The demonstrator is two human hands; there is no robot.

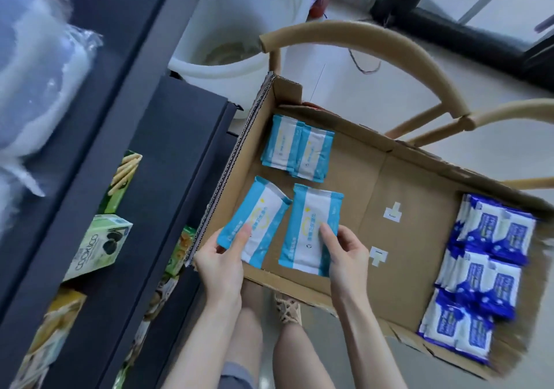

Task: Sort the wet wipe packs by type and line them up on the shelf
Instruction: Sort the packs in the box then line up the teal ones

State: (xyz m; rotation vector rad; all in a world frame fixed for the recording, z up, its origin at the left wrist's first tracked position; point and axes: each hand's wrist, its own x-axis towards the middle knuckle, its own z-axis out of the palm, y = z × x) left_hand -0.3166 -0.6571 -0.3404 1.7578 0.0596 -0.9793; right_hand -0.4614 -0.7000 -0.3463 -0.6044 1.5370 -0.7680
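Standing at the near edge of the cardboard box point(404, 178), person's bare legs and one woven sandal point(287, 307) show just under its front rim. Left hand point(221, 256) over the box's near-left corner, clamped on left light-blue pack point(257, 220): thumb on top, fingers curled beneath, pack tilted with its far end leaning right. Right hand point(344, 253) just inside the box's near rim, pinching right light-blue pack point(311, 226) at its lower right edge, fingers on the face. Both packs are held low over the box floor, side by side, nearly touching at their top corners; cannot tell if either rests on the cardboard. Dark-blue packs point(479, 274) fill the box's right end in overlapping rows. Two white paper tags lie on the box floor mid-way between the hands and those rows. Stacked light-blue packs point(296, 148) sit in the box's far-left corner, overlapping each other. Dark shelf point(168, 148) runs along the box's left side, with a green cookie carton point(99, 244) and other snack packs on it. White bucket point(239, 43) beyond the box's far-left corner. Wooden chair point(374, 46) curves round the box's far side.
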